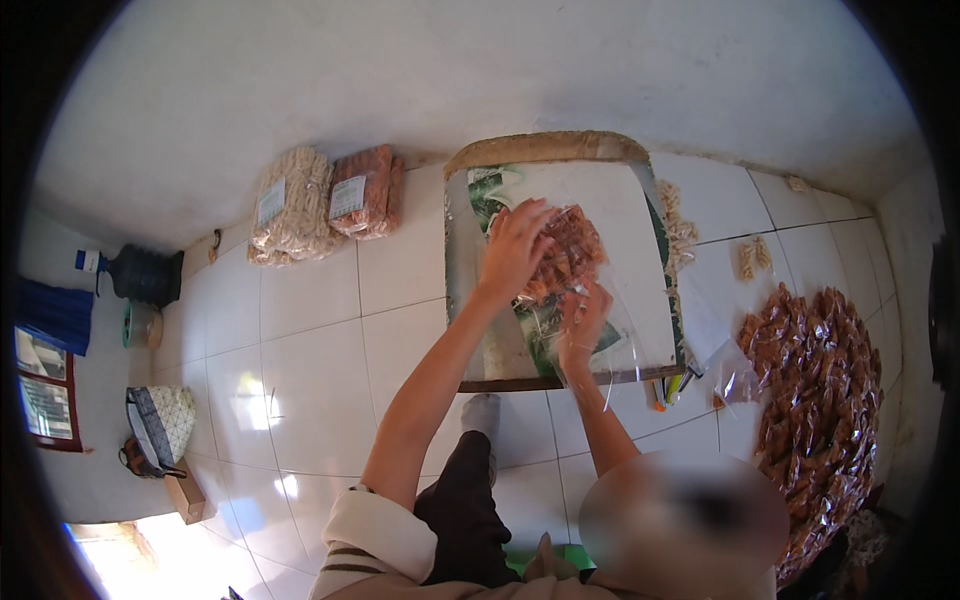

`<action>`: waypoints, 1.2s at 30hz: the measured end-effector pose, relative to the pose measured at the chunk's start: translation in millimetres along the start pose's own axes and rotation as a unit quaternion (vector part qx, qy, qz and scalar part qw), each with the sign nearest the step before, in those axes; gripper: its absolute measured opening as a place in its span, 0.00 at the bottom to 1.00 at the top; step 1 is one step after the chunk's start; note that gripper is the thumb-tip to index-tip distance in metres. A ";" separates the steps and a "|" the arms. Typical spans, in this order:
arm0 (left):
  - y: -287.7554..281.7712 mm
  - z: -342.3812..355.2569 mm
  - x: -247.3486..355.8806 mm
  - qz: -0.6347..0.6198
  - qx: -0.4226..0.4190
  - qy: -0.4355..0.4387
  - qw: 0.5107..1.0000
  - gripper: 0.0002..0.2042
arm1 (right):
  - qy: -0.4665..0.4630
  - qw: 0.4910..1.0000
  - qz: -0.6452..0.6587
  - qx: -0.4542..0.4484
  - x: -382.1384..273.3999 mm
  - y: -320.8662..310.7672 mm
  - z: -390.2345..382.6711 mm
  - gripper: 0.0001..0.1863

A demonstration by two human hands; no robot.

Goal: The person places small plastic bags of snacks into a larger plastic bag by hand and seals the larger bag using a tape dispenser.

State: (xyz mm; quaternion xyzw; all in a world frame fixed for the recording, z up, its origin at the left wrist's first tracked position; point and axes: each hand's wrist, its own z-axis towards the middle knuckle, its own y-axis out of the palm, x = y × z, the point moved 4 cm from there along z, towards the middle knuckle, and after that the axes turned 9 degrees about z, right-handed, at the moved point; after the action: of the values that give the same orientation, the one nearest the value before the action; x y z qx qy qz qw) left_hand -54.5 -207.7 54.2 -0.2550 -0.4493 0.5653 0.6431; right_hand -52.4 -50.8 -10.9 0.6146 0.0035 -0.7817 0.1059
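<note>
A clear plastic bag filled with reddish-brown pieces lies on a low table in front of me. My left hand is curled over the bag's left side, its fingers bent against the contents. At the near end, my right hand is closed on the loose clear plastic, of which thin edges trail down past the wrist. The exact fingertip contact is partly hidden by the hands and by glare on the film.
A big heap of small reddish-brown packets covers the floor at right, beside a clear bag. Full packs, one pale and one reddish, stand by the wall. Farther left are a water jug and a patterned bag.
</note>
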 end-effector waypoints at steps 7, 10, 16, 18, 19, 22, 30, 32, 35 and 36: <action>12.4 -4.2 28.1 0.201 -0.094 0.045 0.974 0.31 | 0.002 0.999 -0.028 -0.029 4.0 -10.7 1.1 0.22; 10.3 3.2 28.1 0.171 -0.106 0.062 0.977 0.29 | -0.029 0.993 -0.106 -0.041 0.9 -7.3 -6.8 0.25; 24.5 7.5 39.4 0.156 -0.099 0.104 0.977 0.27 | -0.124 0.969 -0.196 -0.087 6.6 9.4 4.9 0.25; 26.9 6.8 42.9 0.158 -0.111 0.114 0.974 0.27 | -0.128 0.969 -0.178 -0.112 8.5 10.1 10.9 0.24; 26.2 7.3 40.8 0.155 -0.115 0.106 0.975 0.27 | -0.131 0.969 -0.167 -0.125 6.4 11.8 12.6 0.24; 23.1 10.3 36.3 0.133 -0.113 0.084 0.981 0.27 | -0.048 0.981 -0.168 -0.090 2.6 1.7 10.5 0.24; 27.3 18.5 35.5 0.138 -0.110 0.103 0.979 0.26 | -0.166 0.962 -0.169 -0.136 -8.7 0.5 39.6 0.27; 28.4 20.7 38.3 0.135 -0.130 0.113 0.976 0.26 | -0.155 0.972 -0.067 -0.162 -4.2 2.8 45.5 0.27; 26.3 17.6 38.1 0.137 -0.177 0.120 0.967 0.25 | -0.069 0.982 0.091 -0.154 -5.6 15.6 44.4 0.26; 24.9 19.2 39.0 0.139 -0.191 0.123 0.964 0.25 | -0.091 0.982 0.029 -0.162 -5.8 16.6 51.5 0.26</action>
State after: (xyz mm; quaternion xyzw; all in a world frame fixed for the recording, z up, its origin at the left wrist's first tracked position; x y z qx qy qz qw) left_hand -85.1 -168.1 53.6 -0.5004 -0.4269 0.5169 0.5479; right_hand -97.8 -73.1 9.4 0.5158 0.1027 -0.8199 0.2263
